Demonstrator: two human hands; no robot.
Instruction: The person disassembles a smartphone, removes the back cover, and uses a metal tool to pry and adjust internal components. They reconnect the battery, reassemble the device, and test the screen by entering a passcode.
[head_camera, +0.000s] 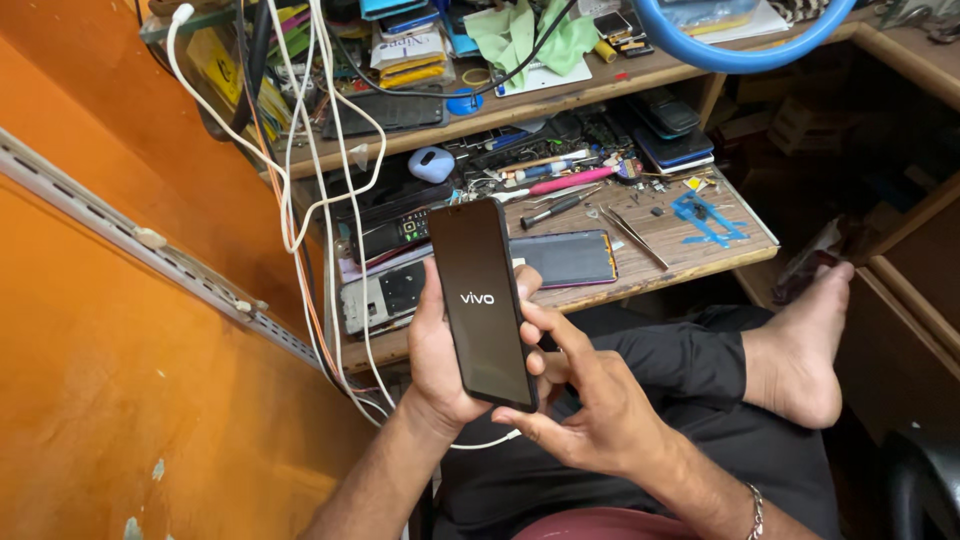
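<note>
A black smartphone (483, 300) with a dark screen showing a small white logo is held upright over my lap. My left hand (432, 355) wraps around its left side and back. My right hand (585, 390) holds its right edge and lower corner, thumb at the bottom, fingers curled behind. A white cable (480, 443) hangs just under the phone's lower end. Behind the phone, on the wooden worktop (700, 255), lies another phone (565, 258) with a dark screen, face up.
Tweezers (632, 235), screwdrivers (560, 207), a pink-handled tool (572, 182) and small parts litter the worktop. An opened phone body (385, 297) lies at its left. White cables (330, 170) hang along the orange wall (110, 330). A cluttered shelf (560, 95) sits above. My bare foot (805, 350) rests at right.
</note>
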